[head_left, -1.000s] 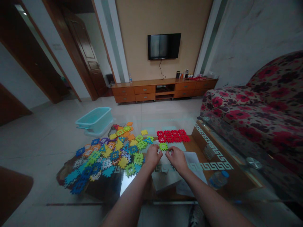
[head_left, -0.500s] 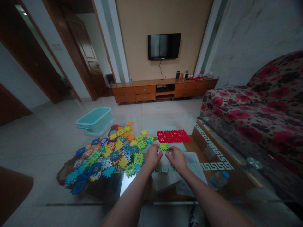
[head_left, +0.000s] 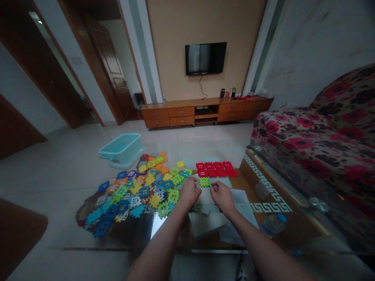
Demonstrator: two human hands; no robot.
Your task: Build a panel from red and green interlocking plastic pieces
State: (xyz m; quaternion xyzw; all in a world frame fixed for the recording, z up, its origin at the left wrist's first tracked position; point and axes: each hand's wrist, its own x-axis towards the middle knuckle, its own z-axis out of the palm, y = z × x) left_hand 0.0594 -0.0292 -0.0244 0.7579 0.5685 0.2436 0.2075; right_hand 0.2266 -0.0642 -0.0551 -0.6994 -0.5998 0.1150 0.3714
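Note:
A lime-green interlocking foam piece [head_left: 204,182] lies on the glass-topped table [head_left: 271,207], just beyond and between my hands. My left hand [head_left: 190,194] is curled into a loose fist beside that piece, with nothing visible in it. My right hand [head_left: 223,196] rests to the piece's lower right, its fingers loosely curled and empty. Above them, red pieces form a joined rectangular sheet [head_left: 215,169]. A large mixed-colour heap of similar pieces [head_left: 137,191] spreads left of my left hand.
Loose papers [head_left: 240,207] lie under and right of my right hand. A plastic water bottle [head_left: 274,225] lies at the table's near right. A pale teal plastic tub [head_left: 121,149] stands on the floor behind the heap. A floral sofa [head_left: 304,144] runs along the right.
Both hands have drawn slightly back and apart, leaving a wider gap around the green piece. The whole scene has shifted slightly in view with my head; the green piece has not moved on the table.

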